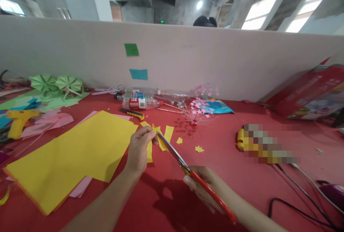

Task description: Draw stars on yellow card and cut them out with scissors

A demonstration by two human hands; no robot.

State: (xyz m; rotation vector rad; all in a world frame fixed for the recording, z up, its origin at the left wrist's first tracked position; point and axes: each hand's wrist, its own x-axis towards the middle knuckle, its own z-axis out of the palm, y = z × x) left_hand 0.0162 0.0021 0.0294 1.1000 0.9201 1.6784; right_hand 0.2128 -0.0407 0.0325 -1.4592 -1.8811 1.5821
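Note:
My left hand [139, 149] pinches a small piece of yellow paper [153, 131] above the red table. My right hand [202, 185] grips red-handled scissors [185, 165], whose blades point up-left and meet the paper at my left fingertips. A large yellow paper sheet [77, 156] lies to the left of my left hand. Yellow offcuts [168, 135] and a small yellow star [199, 149] lie just beyond the scissors.
A plastic bottle [141, 103], a utility knife [133, 113], pink stars on a blue packet [212, 106] and green paper fans [56, 83] sit by the partition wall [188, 60]. A yellow glue gun [18, 121] lies left, a red box [309, 92] right, black cables [295, 192] near right.

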